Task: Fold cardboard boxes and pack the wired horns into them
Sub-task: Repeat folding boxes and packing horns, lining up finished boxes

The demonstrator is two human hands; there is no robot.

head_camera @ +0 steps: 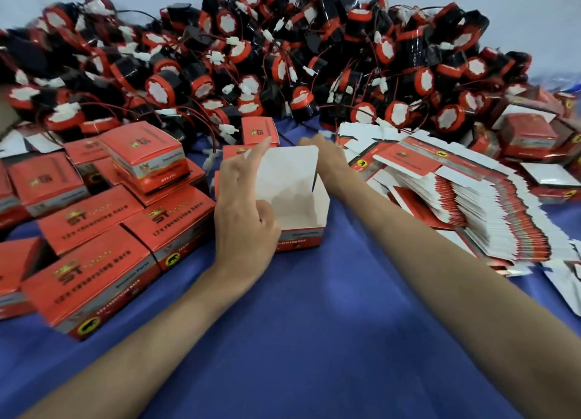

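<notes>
The open box [295, 204] is white inside, with a red and grey band outside. The closed boxes [91, 261] are red with black lettering, grey stripes and yellow-and-black round emblems. The horns [162, 90] are black, red-rimmed and white-centred. The cloth [314, 324] is blue.

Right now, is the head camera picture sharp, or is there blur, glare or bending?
Head view: motion blur smears the horn pile, worst toward the left edge; print on the closed boxes is soft; wide-angle bending splays the forearms; lighting is even, with a soft shadow inside the open box and no strong glare.
</notes>
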